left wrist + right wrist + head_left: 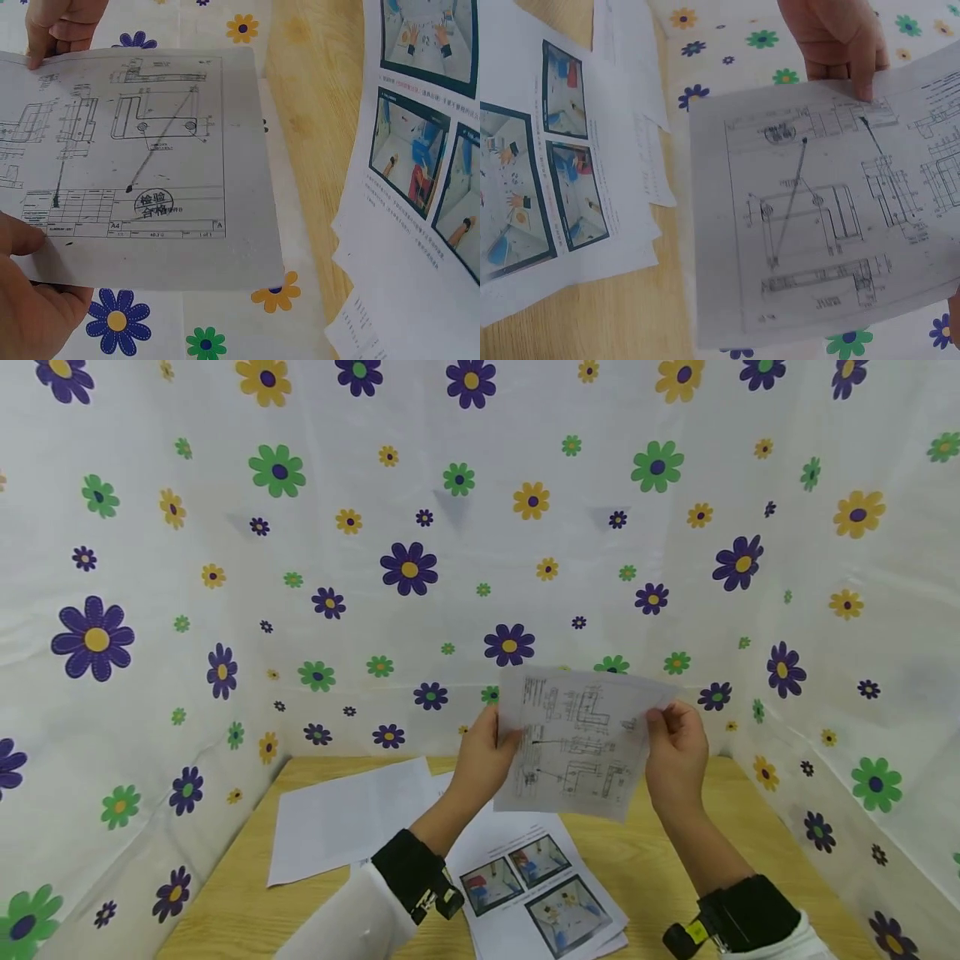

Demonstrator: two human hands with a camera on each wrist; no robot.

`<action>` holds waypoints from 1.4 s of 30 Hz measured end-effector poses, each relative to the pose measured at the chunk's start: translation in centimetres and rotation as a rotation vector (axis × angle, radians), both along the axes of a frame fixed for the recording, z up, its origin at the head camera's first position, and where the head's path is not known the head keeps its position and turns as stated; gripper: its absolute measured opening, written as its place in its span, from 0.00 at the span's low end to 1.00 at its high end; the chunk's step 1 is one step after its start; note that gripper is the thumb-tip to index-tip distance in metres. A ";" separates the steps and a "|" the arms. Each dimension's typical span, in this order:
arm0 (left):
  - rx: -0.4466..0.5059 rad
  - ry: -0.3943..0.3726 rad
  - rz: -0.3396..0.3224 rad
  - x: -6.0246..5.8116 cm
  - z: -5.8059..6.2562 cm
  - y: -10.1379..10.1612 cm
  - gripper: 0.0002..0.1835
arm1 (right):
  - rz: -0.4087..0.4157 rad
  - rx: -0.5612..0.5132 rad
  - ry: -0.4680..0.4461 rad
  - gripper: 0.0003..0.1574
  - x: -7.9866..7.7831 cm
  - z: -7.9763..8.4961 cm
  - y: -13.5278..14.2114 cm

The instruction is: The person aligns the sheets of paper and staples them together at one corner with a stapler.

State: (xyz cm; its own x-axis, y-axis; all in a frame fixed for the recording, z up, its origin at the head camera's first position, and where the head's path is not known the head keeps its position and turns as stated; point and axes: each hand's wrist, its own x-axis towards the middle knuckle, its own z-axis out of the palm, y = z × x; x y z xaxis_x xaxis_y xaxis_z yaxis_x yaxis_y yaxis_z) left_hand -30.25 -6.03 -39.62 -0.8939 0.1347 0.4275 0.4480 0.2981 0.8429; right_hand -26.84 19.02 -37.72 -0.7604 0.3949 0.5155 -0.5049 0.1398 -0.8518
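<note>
A thin paper sheet with a technical drawing [573,739] is held up tilted above the table. My left hand [486,756] pinches its left edge, thumb on the printed face, beside the title block and a round stamp seen in the left wrist view. On the opposite edge, near the upper right corner, my right hand [677,752] pinches the sheet between thumb and curled fingers. The left wrist view shows line drawings of an L-shaped part [154,116] with dimensions. In the right wrist view only a sliver of my right hand [954,322] shows.
Below the sheet lie printed pages with photos [536,893] on the wooden table [675,860]. A mostly blank white sheet [348,814] lies to the left, overlapping other papers. A flower-patterned white curtain [480,527] encloses the table at the back and both sides.
</note>
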 end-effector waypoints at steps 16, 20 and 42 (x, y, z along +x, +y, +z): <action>0.239 -0.007 0.132 3.5 0.4 -3.9 0.13 | 0.188 0.167 -0.287 0.17 0.2 -2.1 -1.4; 0.229 -0.038 0.150 3.9 0.5 -4.5 0.15 | 0.186 0.181 -0.285 0.17 0.5 -2.0 -1.9; 0.008 -0.242 0.248 5.3 -1.3 -6.2 0.20 | 0.273 0.295 -0.552 0.13 1.4 -2.6 -1.7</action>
State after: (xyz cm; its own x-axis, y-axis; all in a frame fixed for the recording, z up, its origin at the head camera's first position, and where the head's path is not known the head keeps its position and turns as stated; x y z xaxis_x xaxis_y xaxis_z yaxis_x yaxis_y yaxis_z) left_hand -24.94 -12.20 -40.95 -0.9747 -0.1018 0.1989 0.1494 0.3653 0.9188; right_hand -25.46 17.28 -40.31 -0.9953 0.0542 0.0799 -0.0573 0.3346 -0.9406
